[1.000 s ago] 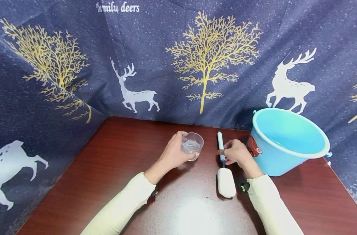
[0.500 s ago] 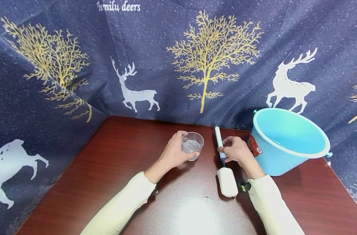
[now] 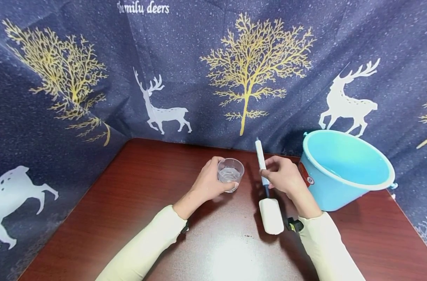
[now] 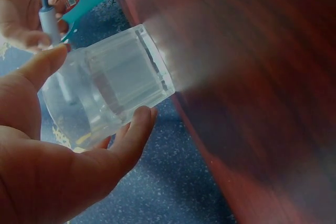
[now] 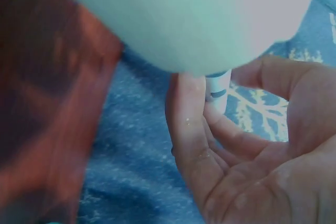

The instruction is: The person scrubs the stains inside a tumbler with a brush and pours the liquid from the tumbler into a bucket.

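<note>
My left hand grips a clear cup that stands upright on the table, fingers and thumb around its side. Clear liquid seems to lie in it; the left wrist view also shows this cup. To its right, my right hand pinches the pale handle of a sponge cup brush between thumb and fingers. The handle's far end tilts up, and the white sponge head points toward me, over its shadow. In the right wrist view the sponge head hides part of the handle and fingertips.
A light-blue bucket with a red label stands at the right, close beside my right forearm. The dark red wooden table ends at a navy cloth printed with deer and trees, hanging behind and to the left.
My right hand has raised the brush from the table, its handle end going up and away first, the sponge head following slightly. The left hand and cup have stayed in place.
</note>
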Tool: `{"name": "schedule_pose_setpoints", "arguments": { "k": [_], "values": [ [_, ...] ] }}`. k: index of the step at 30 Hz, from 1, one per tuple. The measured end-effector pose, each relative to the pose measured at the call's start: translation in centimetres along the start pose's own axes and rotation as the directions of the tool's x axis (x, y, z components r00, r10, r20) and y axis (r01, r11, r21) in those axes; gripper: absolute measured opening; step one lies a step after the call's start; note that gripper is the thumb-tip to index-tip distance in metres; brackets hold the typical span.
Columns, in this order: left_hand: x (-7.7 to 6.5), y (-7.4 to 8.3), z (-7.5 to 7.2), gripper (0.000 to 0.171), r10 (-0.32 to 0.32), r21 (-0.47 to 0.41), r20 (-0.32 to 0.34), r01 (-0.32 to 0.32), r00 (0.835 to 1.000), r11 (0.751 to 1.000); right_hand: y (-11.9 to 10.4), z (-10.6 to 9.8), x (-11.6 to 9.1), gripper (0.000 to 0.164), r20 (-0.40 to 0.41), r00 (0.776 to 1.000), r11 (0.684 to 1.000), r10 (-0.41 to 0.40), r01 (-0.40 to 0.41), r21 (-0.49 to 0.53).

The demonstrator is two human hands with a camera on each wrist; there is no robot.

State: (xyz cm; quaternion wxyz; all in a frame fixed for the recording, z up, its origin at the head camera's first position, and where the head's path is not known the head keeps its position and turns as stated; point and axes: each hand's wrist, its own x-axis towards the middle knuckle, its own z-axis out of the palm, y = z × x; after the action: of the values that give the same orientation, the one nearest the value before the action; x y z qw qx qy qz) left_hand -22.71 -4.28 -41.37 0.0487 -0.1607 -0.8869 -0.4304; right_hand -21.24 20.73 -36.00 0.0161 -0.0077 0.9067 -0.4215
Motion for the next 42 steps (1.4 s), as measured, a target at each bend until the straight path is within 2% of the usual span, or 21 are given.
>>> {"name": "schedule_pose_setpoints", "arguments": {
  "k": [10, 19, 33, 40, 42],
  "values": [
    [0.0, -0.1, 0.0, 0.085, -0.006, -0.006, 0.004, 0.006, 1.000, 1.000, -2.5, -0.9, -1.5, 0.032, -0.057, 0.996, 0.995, -0.074, 0.078, 0.063],
    [0.0, -0.2, 0.0, 0.086, 0.002, 0.001, 0.009, -0.002, 1.000, 1.000, -4.4, -1.9, -2.4, 0.030, -0.164, 0.972, 0.964, -0.165, 0.194, 0.180],
    [0.0, -0.2, -0.2, 0.085, 0.000, 0.001, 0.013, 0.000, 1.000, 1.000, -6.5, -2.3, -1.9, 0.028, -0.259, 0.951, 0.914, -0.166, 0.247, 0.322],
    [-0.1, -0.1, -0.3, 0.086, 0.011, -0.003, 0.015, -0.011, 1.000, 1.000, -7.3, -2.1, -1.5, 0.026, -0.322, 0.936, 0.853, -0.141, 0.280, 0.440],
    [-0.1, -0.1, -0.3, 0.086, 0.010, -0.006, 0.016, -0.010, 1.000, 1.000, -7.5, -2.1, -1.4, 0.026, -0.328, 0.936, 0.847, -0.127, 0.274, 0.455]
  ]
}}
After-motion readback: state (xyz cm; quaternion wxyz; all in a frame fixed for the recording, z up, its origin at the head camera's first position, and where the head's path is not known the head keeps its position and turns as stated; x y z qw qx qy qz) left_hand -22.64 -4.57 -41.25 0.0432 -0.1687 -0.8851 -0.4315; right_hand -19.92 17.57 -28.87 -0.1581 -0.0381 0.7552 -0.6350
